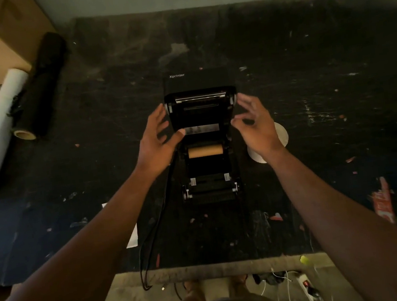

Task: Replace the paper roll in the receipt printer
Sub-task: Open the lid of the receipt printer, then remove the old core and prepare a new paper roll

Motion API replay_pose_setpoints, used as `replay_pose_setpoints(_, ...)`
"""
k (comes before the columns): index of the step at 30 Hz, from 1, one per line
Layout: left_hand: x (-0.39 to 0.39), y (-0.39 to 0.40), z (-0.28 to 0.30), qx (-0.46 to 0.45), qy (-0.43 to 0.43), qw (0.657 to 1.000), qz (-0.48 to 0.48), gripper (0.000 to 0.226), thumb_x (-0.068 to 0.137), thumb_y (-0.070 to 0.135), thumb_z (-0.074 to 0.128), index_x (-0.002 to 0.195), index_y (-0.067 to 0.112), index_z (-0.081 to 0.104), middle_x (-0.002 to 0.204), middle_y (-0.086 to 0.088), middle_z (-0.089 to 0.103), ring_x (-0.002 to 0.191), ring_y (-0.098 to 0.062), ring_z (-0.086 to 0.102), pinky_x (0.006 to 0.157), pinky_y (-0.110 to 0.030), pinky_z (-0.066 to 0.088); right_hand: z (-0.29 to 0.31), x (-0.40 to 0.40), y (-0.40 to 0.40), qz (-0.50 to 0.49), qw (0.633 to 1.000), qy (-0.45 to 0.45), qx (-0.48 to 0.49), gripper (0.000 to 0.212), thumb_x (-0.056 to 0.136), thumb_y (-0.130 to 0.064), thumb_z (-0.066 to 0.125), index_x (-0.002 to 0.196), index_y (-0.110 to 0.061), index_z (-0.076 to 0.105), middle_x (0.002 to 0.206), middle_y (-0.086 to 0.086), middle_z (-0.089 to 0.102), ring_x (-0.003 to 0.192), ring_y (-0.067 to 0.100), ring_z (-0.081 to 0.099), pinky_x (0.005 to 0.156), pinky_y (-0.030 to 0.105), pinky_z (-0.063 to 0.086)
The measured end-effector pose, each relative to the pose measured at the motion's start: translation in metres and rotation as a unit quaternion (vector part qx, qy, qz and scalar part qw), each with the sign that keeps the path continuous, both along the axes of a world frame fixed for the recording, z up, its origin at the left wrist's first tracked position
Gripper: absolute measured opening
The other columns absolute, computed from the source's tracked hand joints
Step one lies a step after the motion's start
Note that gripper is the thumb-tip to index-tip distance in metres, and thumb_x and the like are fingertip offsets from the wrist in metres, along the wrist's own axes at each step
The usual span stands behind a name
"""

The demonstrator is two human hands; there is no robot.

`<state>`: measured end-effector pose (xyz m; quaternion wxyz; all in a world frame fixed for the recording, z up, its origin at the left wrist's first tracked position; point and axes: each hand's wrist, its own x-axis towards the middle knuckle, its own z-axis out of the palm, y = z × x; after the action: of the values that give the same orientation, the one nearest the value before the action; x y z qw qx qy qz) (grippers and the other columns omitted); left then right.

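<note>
Your receipt printer (204,137) sits in the middle of the dark table (309,86) with its lid (201,111) swung up and back, and the bay shows only a bare brown cardboard core (205,151), so the old roll looks spent and not yet lifted out. Your left hand (157,140) and right hand (255,125) hover on either side of the raised lid, fingers spread and holding nothing; the left thumb reaches near the lid's inner face, though whether it touches is unclear. The fresh white paper roll (281,137) lies on the table just right of the printer, partly hidden behind your right wrist. The risk from here is the lid: nudge it from both sides and it could drop shut over the bay, or onto your fingers as you reach for the core. The black cable (156,220) trails under your left forearm and off the table edge; snag it and the printer may shift. Your right wrist could also knock the new roll rolling away.
</note>
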<state>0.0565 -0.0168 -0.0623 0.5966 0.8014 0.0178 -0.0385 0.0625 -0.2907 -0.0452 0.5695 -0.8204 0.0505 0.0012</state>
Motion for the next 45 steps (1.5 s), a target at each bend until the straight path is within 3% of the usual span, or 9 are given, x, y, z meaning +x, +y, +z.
replay_pose_setpoints(8, -0.019, -0.002, -0.055, 0.259, 0.063, 0.961, -0.074, 0.062, 0.087, 0.025, 0.081, 0.144, 0.025, 0.056, 0.134, -0.006, 0.056, 0.099, -0.011, 0.065, 0.096, -0.039, 0.059, -0.063, -0.022, -0.006, 0.148, 0.958, 0.074, -0.235, 0.067, 0.085, -0.014, 0.082, 0.145, -0.018, 0.051, 0.102, -0.003, 0.064, 0.080, 0.013, 0.068, 0.083, 0.044, 0.062)
replay_pose_setpoints(15, 0.000, -0.005, -0.059, 0.315, 0.024, 0.944, -0.096, 0.043, 0.086, 0.024, 0.083, 0.127, 0.017, 0.072, 0.125, -0.010, 0.054, 0.094, -0.020, 0.062, 0.096, -0.041, 0.056, -0.063, 0.000, -0.004, 0.180, 0.944, 0.022, -0.277, 0.028, 0.092, -0.023, 0.076, 0.119, -0.019, 0.070, 0.102, 0.001, 0.061, 0.083, 0.014, 0.060, 0.082, 0.039, 0.054)
replay_pose_setpoints(21, -0.004, 0.006, -0.033, 0.051, 0.076, 0.994, -0.057, 0.019, 0.091, 0.028, 0.078, 0.110, 0.030, 0.077, 0.092, 0.009, 0.080, 0.091, -0.004, 0.075, 0.085, -0.023, 0.058, -0.033, -0.004, -0.016, 0.146, 0.987, 0.058, 0.002, 0.024, 0.092, -0.027, 0.077, 0.115, -0.026, 0.070, 0.112, -0.008, 0.073, 0.103, 0.006, 0.072, 0.087, 0.024, 0.059)
replay_pose_setpoints(24, -0.030, -0.011, -0.023, -0.088, 0.142, 0.986, 0.001, 0.042, 0.078, 0.047, 0.086, 0.114, 0.027, 0.078, 0.108, -0.002, 0.081, 0.103, -0.018, 0.078, 0.088, -0.035, 0.064, -0.024, -0.033, -0.017, 0.096, 0.981, 0.086, 0.145, 0.022, 0.093, -0.021, 0.076, 0.115, -0.021, 0.072, 0.109, 0.002, 0.079, 0.104, 0.015, 0.076, 0.089, 0.028, 0.062)
replay_pose_setpoints(32, -0.095, -0.066, -0.035, -0.057, 0.182, 0.981, -0.038, 0.037, 0.073, 0.049, 0.085, 0.104, 0.028, 0.081, 0.103, -0.004, 0.082, 0.100, -0.020, 0.079, 0.091, -0.050, 0.063, -0.068, -0.143, -0.052, -0.125, 0.941, 0.163, 0.269, 0.014, 0.093, -0.017, 0.075, 0.107, -0.015, 0.076, 0.101, 0.011, 0.081, 0.090, 0.028, 0.080, 0.079, 0.033, 0.065)
replay_pose_setpoints(35, -0.099, -0.082, -0.036, 0.010, 0.183, 0.982, -0.039, 0.029, 0.077, 0.042, 0.087, 0.102, 0.029, 0.081, 0.098, -0.001, 0.082, 0.094, -0.018, 0.080, 0.086, -0.050, 0.065, -0.094, -0.165, -0.086, -0.206, 0.966, 0.156, 0.034, 0.015, 0.089, -0.023, 0.081, 0.101, -0.022, 0.073, 0.097, 0.006, 0.078, 0.079, 0.006, 0.076, 0.070, 0.021, 0.062)
replay_pose_setpoints(38, -0.094, -0.106, -0.033, 0.096, 0.161, 0.980, -0.068, 0.025, 0.079, 0.039, 0.088, 0.102, 0.031, 0.080, 0.093, 0.004, 0.081, 0.088, -0.011, 0.078, 0.079, -0.044, 0.066, -0.118, -0.178, -0.121, -0.187, 0.937, 0.132, -0.263, 0.027, 0.088, -0.034, 0.078, 0.111, -0.022, 0.072, 0.111, 0.003, 0.068, 0.096, 0.016, 0.069, 0.079, 0.028, 0.054)
replay_pose_setpoints(43, -0.081, -0.146, -0.029, 0.174, 0.095, 0.970, -0.144, 0.016, 0.077, 0.036, 0.090, 0.089, 0.036, 0.079, 0.082, 0.015, 0.075, 0.079, 0.010, 0.069, 0.070, -0.010, 0.052, -0.131, -0.175, -0.146, -0.080, 0.912, 0.142, -0.377, 0.041, 0.093, -0.034, 0.072, 0.129, -0.015, 0.068, 0.131, 0.010, 0.059, 0.125, 0.029, 0.054, 0.097, 0.044, 0.052)
replay_pose_setpoints(45, -0.074, -0.158, -0.029, 0.181, 0.107, 0.962, -0.173, 0.017, 0.077, 0.034, 0.090, 0.090, 0.033, 0.080, 0.082, 0.012, 0.077, 0.077, 0.005, 0.073, 0.073, -0.016, 0.057, -0.130, -0.173, -0.149, -0.072, 0.905, 0.135, -0.397, 0.042, 0.094, -0.035, 0.071, 0.131, -0.016, 0.068, 0.129, 0.009, 0.059, 0.123, 0.027, 0.054, 0.098, 0.045, 0.052)
